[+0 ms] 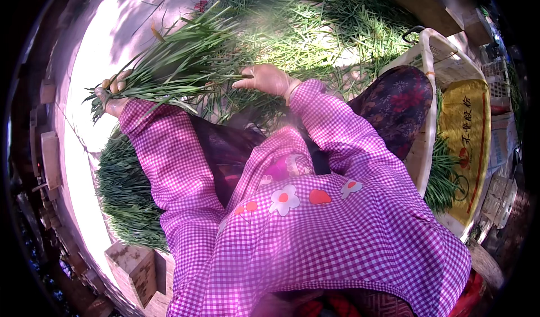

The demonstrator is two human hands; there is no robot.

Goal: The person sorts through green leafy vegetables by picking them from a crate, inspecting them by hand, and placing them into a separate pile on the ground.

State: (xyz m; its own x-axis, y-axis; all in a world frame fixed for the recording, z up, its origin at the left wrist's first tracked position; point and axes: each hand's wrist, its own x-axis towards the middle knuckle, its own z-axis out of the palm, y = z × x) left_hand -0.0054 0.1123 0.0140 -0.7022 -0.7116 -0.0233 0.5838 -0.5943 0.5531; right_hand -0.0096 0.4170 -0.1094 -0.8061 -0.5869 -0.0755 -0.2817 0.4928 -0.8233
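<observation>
My left hand, in a thin glove, is closed around the base of a bunch of long green chives. The leaves fan out up and to the right, over the concrete floor. Close to the bunch's right side is my right hand, also in a thin glove. Its thumb and fingers are spread with nothing in them. Loose green leaves litter the floor beyond both hands. A dense pile of chives lies beside my left arm, partly covered by the checked sleeve.
On my right stands a white plastic crate holding more chives and a yellow sack bearing writing. A stone-like block sits at lower left. More blocks line the left edge. Other crates stand at far right.
</observation>
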